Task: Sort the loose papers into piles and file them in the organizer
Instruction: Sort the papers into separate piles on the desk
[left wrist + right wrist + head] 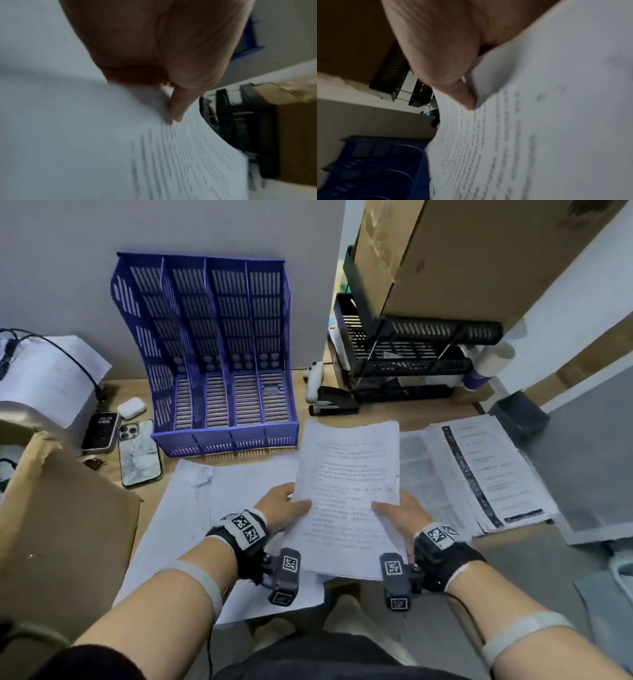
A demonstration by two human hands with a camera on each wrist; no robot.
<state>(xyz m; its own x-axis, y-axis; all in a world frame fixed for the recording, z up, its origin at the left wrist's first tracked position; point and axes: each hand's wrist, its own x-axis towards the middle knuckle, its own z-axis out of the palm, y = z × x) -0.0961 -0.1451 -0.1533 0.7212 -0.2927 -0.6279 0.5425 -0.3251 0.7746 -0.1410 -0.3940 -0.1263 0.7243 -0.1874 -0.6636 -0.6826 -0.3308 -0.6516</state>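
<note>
A stack of printed white sheets (346, 494) hangs above the desk, held by both hands. My left hand (291, 503) pinches its left edge, thumb on top; my right hand (397, 508) pinches the right edge the same way. The wrist views show each thumb pressed onto the stack of printed sheets (171, 155) (522, 135). A blue organizer (219, 354) with several upright slots stands beyond the stack against the wall, its slots holding nothing. Blank white sheets (212, 508) lie on the desk under my hands. Another pile of printed papers (479, 474) lies to the right.
Two phones (138, 451) and an earbud case (132, 407) lie left of the organizer. A stapler (332, 405) and a black tray rack (404, 354) stand to the organizer's right, under a cardboard box (479, 251). Another cardboard box (61, 535) sits at my left.
</note>
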